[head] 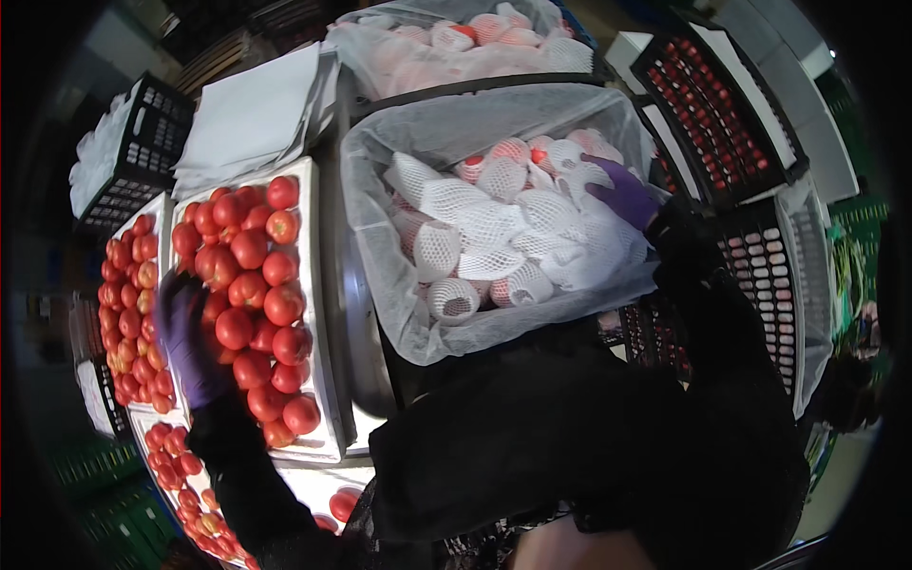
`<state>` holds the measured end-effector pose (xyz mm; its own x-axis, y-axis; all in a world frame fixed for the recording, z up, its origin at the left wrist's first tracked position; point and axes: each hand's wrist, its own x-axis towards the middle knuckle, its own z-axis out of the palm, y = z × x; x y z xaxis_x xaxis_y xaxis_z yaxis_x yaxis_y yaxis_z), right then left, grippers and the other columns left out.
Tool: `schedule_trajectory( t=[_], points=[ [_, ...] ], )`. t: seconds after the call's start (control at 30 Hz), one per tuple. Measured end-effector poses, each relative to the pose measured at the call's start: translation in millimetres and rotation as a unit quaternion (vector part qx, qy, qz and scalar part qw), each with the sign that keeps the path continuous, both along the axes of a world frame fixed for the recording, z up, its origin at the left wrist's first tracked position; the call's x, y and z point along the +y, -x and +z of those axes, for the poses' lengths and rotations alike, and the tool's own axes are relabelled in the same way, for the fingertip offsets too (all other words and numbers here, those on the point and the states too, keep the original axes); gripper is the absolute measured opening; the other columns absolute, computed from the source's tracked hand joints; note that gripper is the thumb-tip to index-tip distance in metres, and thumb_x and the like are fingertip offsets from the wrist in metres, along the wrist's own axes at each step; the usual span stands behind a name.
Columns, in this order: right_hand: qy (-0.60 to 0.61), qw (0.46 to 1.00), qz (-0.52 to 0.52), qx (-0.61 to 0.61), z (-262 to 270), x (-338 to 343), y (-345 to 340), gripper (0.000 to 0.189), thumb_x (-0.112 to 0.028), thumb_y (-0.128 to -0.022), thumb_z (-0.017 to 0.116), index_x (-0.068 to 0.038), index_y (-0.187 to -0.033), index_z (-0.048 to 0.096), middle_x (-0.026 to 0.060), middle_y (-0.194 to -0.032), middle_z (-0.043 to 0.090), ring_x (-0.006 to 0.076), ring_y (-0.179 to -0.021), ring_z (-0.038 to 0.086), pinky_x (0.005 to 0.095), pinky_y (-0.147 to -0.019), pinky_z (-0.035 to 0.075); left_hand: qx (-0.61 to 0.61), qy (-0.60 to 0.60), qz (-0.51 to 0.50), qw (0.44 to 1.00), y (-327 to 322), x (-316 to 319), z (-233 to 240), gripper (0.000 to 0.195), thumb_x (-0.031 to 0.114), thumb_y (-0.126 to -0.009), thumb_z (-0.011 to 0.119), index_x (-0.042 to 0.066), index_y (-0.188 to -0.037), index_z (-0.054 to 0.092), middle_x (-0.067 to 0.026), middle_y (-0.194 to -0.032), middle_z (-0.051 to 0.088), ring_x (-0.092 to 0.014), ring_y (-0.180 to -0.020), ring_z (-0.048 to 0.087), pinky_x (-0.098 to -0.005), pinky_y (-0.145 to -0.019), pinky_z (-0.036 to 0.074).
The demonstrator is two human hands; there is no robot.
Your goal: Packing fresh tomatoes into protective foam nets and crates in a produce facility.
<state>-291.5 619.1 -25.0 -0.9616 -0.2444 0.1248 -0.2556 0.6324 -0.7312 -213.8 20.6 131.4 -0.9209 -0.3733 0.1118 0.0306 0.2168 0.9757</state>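
Observation:
My left hand (187, 335), in a purple glove, is at the left edge of a white tray (322, 420) of red tomatoes (249, 249). It is blurred by motion, with its fingertips beside the tomatoes, and I cannot see whether it holds one. My right hand (625, 194), also gloved in purple, reaches over the right side of a crate lined with a translucent sheet (388, 299). Its thumb and fingers are spread apart, touching or just above white foam net sleeves (491, 221). Red fruit in foam nets (509, 151) shows among the loose sleeves.
Behind stands another lined crate (399, 68) of netted fruit. White sheets (253, 100) lie beyond the tomato tray, near a black crate (153, 125). More tomatoes (130, 320) fill trays at left. Black crates of small red produce (702, 107) stack at right.

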Motion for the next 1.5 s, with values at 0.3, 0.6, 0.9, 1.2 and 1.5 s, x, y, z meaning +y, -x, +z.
schedule_trajectory(
  t=[0.3, 0.6, 0.9, 1.2, 1.5],
  points=[
    [-0.436, 0.895, -0.029, 0.087, 48, -19, -23, 0.065, -0.054, -0.070, 0.068, -0.037, -0.130, 0.049, 0.0215, -0.145, 0.026, 0.0474, -0.127, 0.031, 0.0571, -0.102, 0.028, -0.212, 0.519, -0.360, 0.746, 122, 265, -74, 0.109, 0.076, -0.064, 0.061, 0.015, -0.146, 0.022, -0.0310, -0.147, 0.018, -0.043, -0.138, 0.015, -0.0503, -0.112, 0.016],
    [-0.216, 0.955, 0.056, -0.195, 35, -37, -53, 0.105, -0.055, -0.056, 0.080, -0.020, -0.142, 0.031, 0.0350, -0.143, 0.016, 0.0518, -0.131, 0.025, 0.0508, -0.105, 0.031, -0.280, 0.424, -0.488, 0.710, 120, 288, -130, 0.116, 0.077, -0.064, 0.060, 0.009, -0.147, 0.016, -0.0262, -0.144, 0.030, -0.044, -0.136, 0.021, -0.0464, -0.111, 0.023],
    [0.053, 0.990, 0.012, -0.131, 13, -109, -49, 0.069, -0.007, -0.059, 0.071, -0.010, -0.123, 0.046, 0.0197, -0.117, 0.045, 0.0366, -0.112, 0.046, 0.0414, -0.096, 0.041, -0.273, 0.234, -0.430, 0.828, 22, 321, -128, 0.137, 0.042, -0.051, 0.090, 0.002, -0.146, 0.000, -0.0304, -0.143, 0.020, -0.037, -0.136, 0.022, -0.0396, -0.112, 0.021],
    [0.455, 0.849, 0.044, -0.265, 44, -153, -59, 0.074, -0.015, -0.070, 0.064, -0.002, -0.136, 0.032, 0.0167, -0.136, 0.038, 0.0274, -0.129, 0.035, 0.0329, -0.104, 0.032, -0.132, 0.156, -0.455, 0.867, 35, 277, -86, 0.137, 0.033, -0.044, 0.094, 0.009, -0.148, 0.008, -0.0280, -0.141, 0.018, -0.037, -0.135, 0.022, -0.0422, -0.111, 0.024],
    [0.196, 0.880, 0.225, -0.370, 32, -89, -27, 0.051, -0.016, -0.083, 0.060, -0.003, -0.129, 0.043, 0.0138, -0.119, 0.052, 0.0183, -0.107, 0.052, 0.0284, -0.080, 0.049, -0.313, 0.057, -0.516, 0.795, 29, 285, -94, 0.095, 0.011, -0.059, 0.088, 0.000, -0.137, 0.036, -0.0117, -0.125, 0.051, -0.019, -0.116, 0.047, -0.0314, -0.095, 0.043]
  ],
)
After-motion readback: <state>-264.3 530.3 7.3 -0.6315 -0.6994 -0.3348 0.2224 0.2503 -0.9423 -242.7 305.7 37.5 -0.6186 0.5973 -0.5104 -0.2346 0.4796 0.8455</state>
